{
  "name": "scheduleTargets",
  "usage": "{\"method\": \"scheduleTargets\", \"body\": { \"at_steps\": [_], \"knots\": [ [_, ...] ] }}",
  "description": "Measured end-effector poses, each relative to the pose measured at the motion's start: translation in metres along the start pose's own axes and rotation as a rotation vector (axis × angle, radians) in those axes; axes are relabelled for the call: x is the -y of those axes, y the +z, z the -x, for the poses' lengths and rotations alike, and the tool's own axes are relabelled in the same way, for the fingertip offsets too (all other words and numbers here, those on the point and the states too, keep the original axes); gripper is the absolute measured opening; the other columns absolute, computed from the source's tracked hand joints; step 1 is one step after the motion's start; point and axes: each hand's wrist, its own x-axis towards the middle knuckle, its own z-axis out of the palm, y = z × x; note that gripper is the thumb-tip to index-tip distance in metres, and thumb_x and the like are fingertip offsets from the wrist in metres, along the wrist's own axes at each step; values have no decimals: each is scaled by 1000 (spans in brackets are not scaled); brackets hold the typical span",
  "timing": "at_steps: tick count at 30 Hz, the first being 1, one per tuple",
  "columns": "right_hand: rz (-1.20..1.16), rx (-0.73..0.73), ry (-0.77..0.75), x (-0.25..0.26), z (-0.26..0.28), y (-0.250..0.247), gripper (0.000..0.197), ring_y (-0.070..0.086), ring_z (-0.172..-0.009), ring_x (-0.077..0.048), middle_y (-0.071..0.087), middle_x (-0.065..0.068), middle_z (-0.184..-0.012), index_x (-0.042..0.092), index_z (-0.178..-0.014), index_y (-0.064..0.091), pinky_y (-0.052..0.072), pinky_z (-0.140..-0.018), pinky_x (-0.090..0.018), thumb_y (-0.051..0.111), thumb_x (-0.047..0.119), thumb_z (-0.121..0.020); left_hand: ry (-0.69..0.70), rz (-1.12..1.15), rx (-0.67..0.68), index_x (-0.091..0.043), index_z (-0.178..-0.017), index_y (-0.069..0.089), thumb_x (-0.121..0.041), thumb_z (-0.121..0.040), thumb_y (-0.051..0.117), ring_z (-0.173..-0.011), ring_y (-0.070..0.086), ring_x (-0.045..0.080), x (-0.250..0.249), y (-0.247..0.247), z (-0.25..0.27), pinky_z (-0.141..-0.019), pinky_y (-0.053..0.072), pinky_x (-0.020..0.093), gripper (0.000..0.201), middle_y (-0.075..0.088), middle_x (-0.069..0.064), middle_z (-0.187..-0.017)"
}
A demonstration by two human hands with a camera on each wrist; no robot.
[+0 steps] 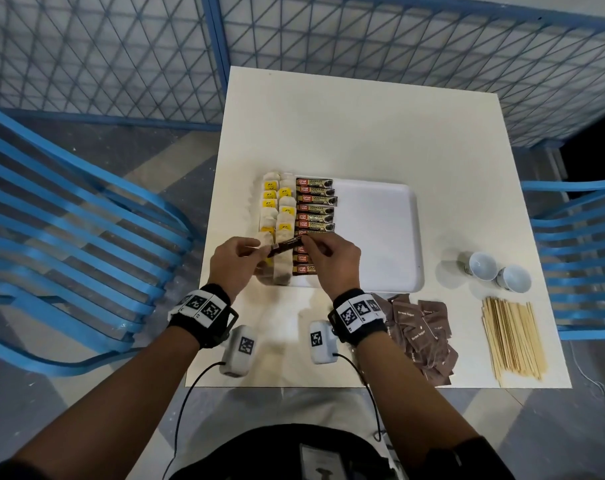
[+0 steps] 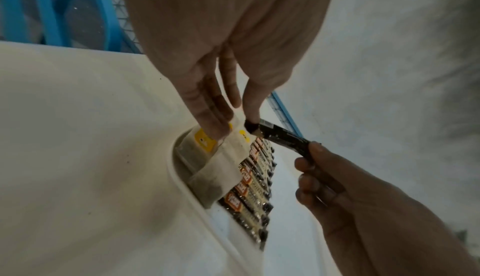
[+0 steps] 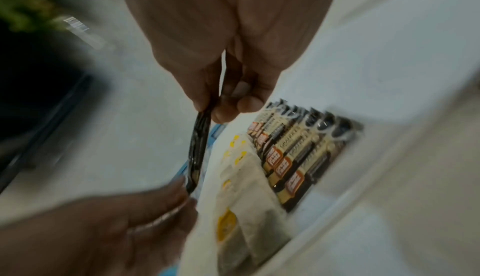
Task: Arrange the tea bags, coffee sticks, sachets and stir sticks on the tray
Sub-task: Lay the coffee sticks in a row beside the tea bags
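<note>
A dark coffee stick [image 1: 287, 244] hangs above the near left part of the white tray [image 1: 380, 237]. My left hand [image 1: 264, 249] pinches its left end and my right hand [image 1: 306, 241] pinches its right end. In the left wrist view my left hand [image 2: 244, 120] nips the coffee stick [image 2: 283, 137] at its tip. In the right wrist view my right hand [image 3: 210, 112] holds the coffee stick [image 3: 200, 143] edge-on. On the tray lie two columns of tea bags [image 1: 277, 209] and beside them a column of coffee sticks [image 1: 315, 206]. My hands hide the nearer ones.
Brown sugar sachets [image 1: 418, 334] lie in a heap on the table near its front edge. A bundle of wooden stir sticks [image 1: 512, 337] lies to their right. Two white cups [image 1: 483, 266] stand right of the tray. Blue chairs flank the table.
</note>
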Motion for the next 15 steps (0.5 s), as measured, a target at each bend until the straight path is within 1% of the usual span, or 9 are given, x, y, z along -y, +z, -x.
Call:
{"method": "scheduleTargets", "body": {
  "at_steps": [2,4,6,8,10,12,14,15],
  "knots": [
    [86,45,-163,3,3,3,11,63,-74,-2,72,2,-86,11,-97,79,52,-73,-19,77,15,-87,-55,58,50,-2,-101,72,-24,-96,71,-76,75,36,-8,5,4,-76,63,49,23,78,15,-85],
    [168,130,-300,2,7,7,13,64,-76,-9,71,-1,-89,13,-99,79,54,-73,-25,77,14,-87,-72,113,99,0,-103,72,-27,-99,66,-80,75,36,-15,9,10,-75,62,46,27,78,17,-90],
    [189,225,-367,0,14,11,17,63,-75,-14,68,-2,-88,13,-104,79,54,-71,-28,77,14,-87,-68,169,119,1,-107,73,-21,-98,67,-84,76,32,-16,10,12,-75,62,42,24,77,19,-96],
    [200,313,-418,-1,22,17,19,61,-79,-17,66,-2,-90,14,-107,78,52,-72,-28,76,18,-88,-46,181,120,0,-112,73,-10,-96,68,-81,74,24,-15,10,12,-75,62,35,19,76,17,-98],
    [217,344,-463,0,28,20,15,60,-83,-17,67,-2,-92,13,-102,78,49,-75,-27,74,20,-90,-6,156,130,-2,-116,73,-1,-95,66,-81,71,20,-12,9,9,-82,60,33,23,75,15,-99],
    [180,304,-427,2,29,20,10,60,-80,-14,68,0,-90,13,-98,77,49,-74,-26,70,16,-91,23,140,153,-2,-119,72,3,-94,64,-84,71,19,-11,7,9,-88,58,35,26,75,15,-104],
    [114,201,-310,7,27,18,9,60,-74,-9,68,2,-86,15,-98,74,49,-68,-24,69,13,-91,48,120,176,-8,-115,73,3,-95,63,-84,74,21,-11,5,9,-87,59,39,25,77,15,-103],
    [77,153,-239,10,25,17,11,61,-72,-9,68,3,-85,16,-101,71,49,-65,-21,70,16,-90,59,108,188,-11,-111,74,4,-95,63,-81,75,23,-12,5,11,-86,59,41,24,77,14,-100]
  ]
}}
